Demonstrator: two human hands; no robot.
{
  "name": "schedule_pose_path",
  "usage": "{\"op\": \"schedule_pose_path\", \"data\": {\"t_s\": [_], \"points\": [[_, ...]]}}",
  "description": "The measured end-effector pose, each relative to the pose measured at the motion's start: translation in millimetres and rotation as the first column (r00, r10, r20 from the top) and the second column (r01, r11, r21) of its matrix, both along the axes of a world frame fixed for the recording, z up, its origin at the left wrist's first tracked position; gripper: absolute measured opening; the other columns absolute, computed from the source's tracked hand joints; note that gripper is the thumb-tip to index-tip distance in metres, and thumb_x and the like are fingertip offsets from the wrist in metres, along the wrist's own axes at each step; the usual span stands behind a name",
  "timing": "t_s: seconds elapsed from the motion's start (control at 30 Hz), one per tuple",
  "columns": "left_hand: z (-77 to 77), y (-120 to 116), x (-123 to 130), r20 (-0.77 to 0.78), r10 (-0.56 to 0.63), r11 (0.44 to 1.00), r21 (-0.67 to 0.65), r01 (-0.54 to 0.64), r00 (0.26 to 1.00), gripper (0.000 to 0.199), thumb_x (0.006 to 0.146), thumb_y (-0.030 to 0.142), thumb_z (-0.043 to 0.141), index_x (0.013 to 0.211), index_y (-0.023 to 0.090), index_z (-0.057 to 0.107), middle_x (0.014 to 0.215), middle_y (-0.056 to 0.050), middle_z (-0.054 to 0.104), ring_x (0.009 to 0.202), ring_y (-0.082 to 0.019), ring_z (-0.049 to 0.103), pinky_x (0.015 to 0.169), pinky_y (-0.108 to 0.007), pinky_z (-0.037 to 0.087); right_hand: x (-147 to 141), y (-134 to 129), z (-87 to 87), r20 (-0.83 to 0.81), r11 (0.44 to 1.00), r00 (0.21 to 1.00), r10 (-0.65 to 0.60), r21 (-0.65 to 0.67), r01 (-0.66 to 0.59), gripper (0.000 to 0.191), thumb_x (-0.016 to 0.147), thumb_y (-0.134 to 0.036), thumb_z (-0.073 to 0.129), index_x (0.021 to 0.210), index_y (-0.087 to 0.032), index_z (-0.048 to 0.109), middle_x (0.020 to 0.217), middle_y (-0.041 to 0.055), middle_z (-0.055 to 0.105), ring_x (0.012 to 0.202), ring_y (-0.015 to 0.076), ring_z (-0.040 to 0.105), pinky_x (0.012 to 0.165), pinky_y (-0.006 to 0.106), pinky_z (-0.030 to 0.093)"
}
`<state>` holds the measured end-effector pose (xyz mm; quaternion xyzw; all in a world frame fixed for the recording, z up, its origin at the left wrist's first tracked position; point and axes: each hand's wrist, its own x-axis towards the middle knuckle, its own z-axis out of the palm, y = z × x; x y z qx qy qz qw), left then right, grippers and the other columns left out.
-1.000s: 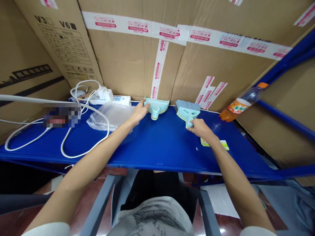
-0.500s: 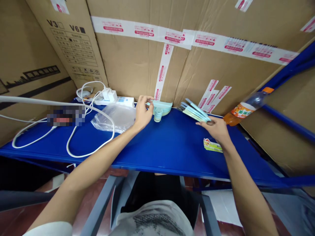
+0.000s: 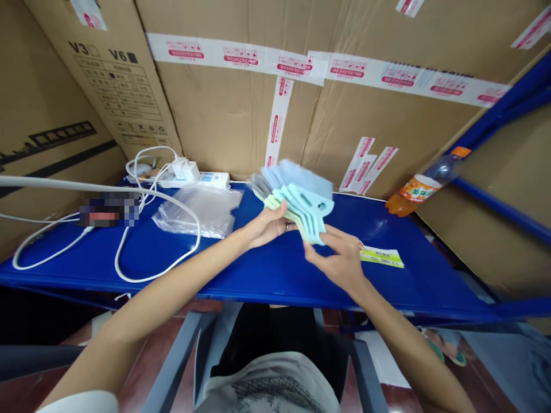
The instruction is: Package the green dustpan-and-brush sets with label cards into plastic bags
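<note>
Above the middle of the blue table, both hands hold a fanned stack of flat pastel plastic scrapers [image 3: 303,201] in light blue, mint, pale green and grey. My left hand [image 3: 269,226] is closed on the stack's left side, thumb on top, a ring on one finger. On the lower right, my right hand [image 3: 340,255] pinches the narrow handle ends between thumb and fingers. Motion blurs the grey and pale blue pieces at the back. Left of the hands lies a pile of clear plastic bags [image 3: 198,209].
A yellow-green packet [image 3: 383,256] lies right of my right hand. An orange drink bottle [image 3: 422,184] leans at the back right by a blue frame bar. White cables [image 3: 150,269] loop across the left, near a power strip [image 3: 215,180]. Cardboard [image 3: 224,115] walls the back.
My right hand has brought its fanned scrapers left to the middle. The scrapers that stood by the cardboard near my left hand are off the table, and both hands now grip one stack.
</note>
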<state>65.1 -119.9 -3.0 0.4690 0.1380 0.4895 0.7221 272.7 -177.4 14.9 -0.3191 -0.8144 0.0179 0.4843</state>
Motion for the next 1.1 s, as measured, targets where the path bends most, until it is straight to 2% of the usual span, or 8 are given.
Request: {"op": "schedule_pose_path", "data": {"t_s": [0.1,0.23,0.4,0.57,0.67,0.87,1.0,1.1], "points": [[0.4,-3,2,0.036,0.109,0.994,-0.026,-0.108,0.993,0.073,0.071,0.060,0.101,0.124,0.016,0.077,0.113,-0.015,0.084,0.132,-0.041,0.072,0.115,-0.055,0.056,-9,5,-5.3,0.094,0.988,0.993,0.072,0.127,-0.084,0.025,0.095,-0.012,0.068,0.071,-0.019,0.064,0.080,0.0032,0.070,0.066,0.0126,0.062,0.064,0.024,0.051],[2.0,-3,2,0.090,0.171,0.985,-0.034,-0.169,0.981,0.079,0.066,0.048,0.106,0.133,0.018,0.075,0.106,-0.011,0.085,0.130,-0.040,0.074,0.114,-0.055,0.059,-9,13,-4.7,0.132,0.986,0.985,0.114,0.109,-0.129,0.025,0.096,-0.011,0.066,0.073,-0.020,0.061,0.084,0.0036,0.068,0.067,0.0129,0.060,0.064,0.025,0.049],[3.4,3,2,0.090,0.128,0.992,-0.011,-0.127,0.988,0.080,0.063,0.043,0.105,0.132,0.017,0.075,0.117,-0.015,0.084,0.129,-0.044,0.074,0.111,-0.057,0.061,-9,14,-11.0,0.052,0.987,0.988,0.145,0.067,-0.148,0.024,0.094,-0.012,0.070,0.073,-0.020,0.062,0.084,0.0038,0.069,0.070,0.0150,0.064,0.067,0.028,0.052],[3.5,8,9,0.076,0.119,0.992,-0.045,-0.116,0.990,0.068,0.069,0.043,0.100,0.127,0.016,0.076,0.119,-0.016,0.084,0.126,-0.045,0.075,0.104,-0.057,0.064,-10,17,-23.4,-0.020,0.992,0.992,0.122,-0.037,-0.123,0.009,0.093,-0.024,0.084,0.089,-0.019,0.079,0.100,0.0083,0.077,0.082,0.0207,0.075,0.072,0.031,0.060],[4.8,8,18,0.082,0.085,0.996,-0.047,-0.081,0.993,0.068,0.070,0.041,0.100,0.128,0.015,0.075,0.119,-0.017,0.084,0.130,-0.046,0.073,0.107,-0.057,0.063,-6,17,-23.5,-0.055,0.987,0.990,0.129,-0.086,-0.134,0.010,0.095,-0.028,0.086,0.094,-0.019,0.083,0.104,0.0083,0.079,0.077,0.0186,0.076,0.069,0.029,0.062],[2.6,11,27,0.088,0.042,0.999,-0.010,-0.041,0.995,0.085,0.062,0.044,0.107,0.135,0.015,0.074,0.108,-0.015,0.085,0.128,-0.046,0.075,0.113,-0.061,0.058,4,9,-18.0,-0.080,0.997,0.996,0.026,-0.064,-0.032,0.020,0.095,-0.025,0.084,0.076,-0.020,0.083,0.078,0.0031,0.079,0.065,0.0190,0.073,0.060,0.031,0.055],[-0.9,14,16,0.038,-0.024,0.999,0.034,0.022,0.999,0.105,0.059,0.038,0.110,0.151,0.022,0.063,0.118,-0.015,0.083,0.128,-0.044,0.075,0.119,-0.064,0.051,17,6,-17.5,-0.213,0.966,0.977,0.015,-0.249,-0.069,0.008,0.094,-0.030,0.085,0.094,-0.024,0.091,0.098,0.0047,0.087,0.089,0.0278,0.084,0.081,0.037,0.066],[-1.6,14,8,0.008,-0.087,0.996,0.030,0.087,0.996,0.120,0.065,0.032,0.107,0.167,0.037,0.045,0.143,-0.015,0.072,0.129,-0.040,0.075,0.119,-0.065,0.050,37,9,-15.3,-0.377,0.889,0.924,-0.065,-0.442,-0.118,0.018,0.091,-0.040,0.089,0.100,-0.024,0.091,0.100,0.0050,0.088,0.095,0.0322,0.086,0.094,0.046,0.069]]}}
